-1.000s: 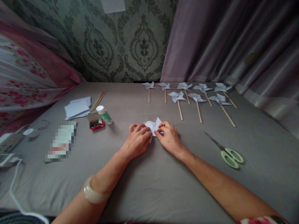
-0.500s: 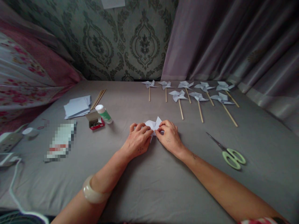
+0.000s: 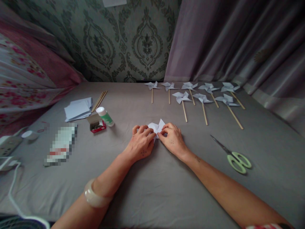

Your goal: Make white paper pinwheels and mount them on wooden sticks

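A white paper pinwheel point(image 3: 154, 127) without a visible stick lies between my hands at the middle of the grey-covered surface. My left hand point(image 3: 142, 140) is closed on its left side, fingers pressing down over the paper. From the right, my right hand point(image 3: 172, 138) pinches a folded blade between thumb and fingers. One pointed blade sticks up between the two hands. The lower part of the paper is hidden under my fingers. To the right of my right forearm, scissors point(image 3: 232, 156) with green handles lie with their tips pointing away to the left.
Several finished pinwheels on sticks point(image 3: 183, 98) lie at the back right. At left are a paper stack point(image 3: 78, 109), wooden sticks point(image 3: 99, 101), a glue stick point(image 3: 105, 116), an open small red box point(image 3: 97, 124), a blurred packet point(image 3: 62, 143) and a power strip point(image 3: 9, 144) with a white cable.
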Demonstrator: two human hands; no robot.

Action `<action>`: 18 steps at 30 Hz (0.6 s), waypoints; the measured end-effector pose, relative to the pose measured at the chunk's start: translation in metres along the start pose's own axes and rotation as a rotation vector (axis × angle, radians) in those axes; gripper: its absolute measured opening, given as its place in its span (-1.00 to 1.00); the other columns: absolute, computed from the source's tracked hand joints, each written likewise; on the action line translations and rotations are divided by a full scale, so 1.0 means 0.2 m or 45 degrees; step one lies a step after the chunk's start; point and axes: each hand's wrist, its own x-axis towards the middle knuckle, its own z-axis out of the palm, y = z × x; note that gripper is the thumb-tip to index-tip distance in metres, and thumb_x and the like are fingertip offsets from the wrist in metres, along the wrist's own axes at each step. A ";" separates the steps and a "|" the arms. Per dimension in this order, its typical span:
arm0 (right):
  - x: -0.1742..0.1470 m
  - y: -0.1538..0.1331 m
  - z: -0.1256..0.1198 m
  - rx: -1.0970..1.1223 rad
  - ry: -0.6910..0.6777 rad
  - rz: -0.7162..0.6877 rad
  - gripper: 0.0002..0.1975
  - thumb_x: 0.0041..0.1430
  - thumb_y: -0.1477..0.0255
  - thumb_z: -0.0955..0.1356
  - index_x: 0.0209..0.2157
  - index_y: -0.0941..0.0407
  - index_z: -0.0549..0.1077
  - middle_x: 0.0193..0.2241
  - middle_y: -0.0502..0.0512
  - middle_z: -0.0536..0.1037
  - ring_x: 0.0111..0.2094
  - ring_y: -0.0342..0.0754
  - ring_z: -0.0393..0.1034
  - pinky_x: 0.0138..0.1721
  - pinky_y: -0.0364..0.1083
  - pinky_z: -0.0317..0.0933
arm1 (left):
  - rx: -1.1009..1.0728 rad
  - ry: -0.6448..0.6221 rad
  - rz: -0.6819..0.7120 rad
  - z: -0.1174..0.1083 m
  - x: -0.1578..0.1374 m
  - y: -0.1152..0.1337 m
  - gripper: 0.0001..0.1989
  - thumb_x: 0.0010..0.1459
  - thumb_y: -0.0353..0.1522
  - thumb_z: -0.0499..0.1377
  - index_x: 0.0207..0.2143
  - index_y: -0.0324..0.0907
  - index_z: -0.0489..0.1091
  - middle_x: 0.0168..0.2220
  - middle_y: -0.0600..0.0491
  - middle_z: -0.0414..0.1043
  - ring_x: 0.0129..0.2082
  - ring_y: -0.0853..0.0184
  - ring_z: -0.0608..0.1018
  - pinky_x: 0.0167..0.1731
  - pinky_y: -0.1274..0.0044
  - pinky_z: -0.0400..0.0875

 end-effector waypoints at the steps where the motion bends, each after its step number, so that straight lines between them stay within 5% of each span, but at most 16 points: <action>1: 0.00 0.00 0.00 0.001 -0.007 0.003 -0.86 0.05 0.47 0.40 -0.57 0.11 0.45 -0.28 0.07 0.51 -0.19 -0.02 0.39 -0.13 -0.02 0.15 | -0.002 -0.004 -0.001 0.00 0.00 0.00 -0.74 0.18 -0.42 0.05 -0.15 -0.09 0.47 -0.12 -0.03 0.50 -0.04 0.13 0.36 -0.01 0.21 0.06; 18: 0.02 0.02 0.01 -0.003 -0.035 -0.002 -0.84 0.08 0.48 0.39 -0.56 0.11 0.48 -0.30 0.10 0.52 -0.23 -0.04 0.40 -0.14 -0.06 0.21 | -0.046 -0.047 -0.035 0.00 0.03 -0.01 -0.70 0.12 -0.43 0.08 -0.11 -0.07 0.46 -0.15 -0.01 0.49 -0.07 0.13 0.36 -0.03 0.22 0.07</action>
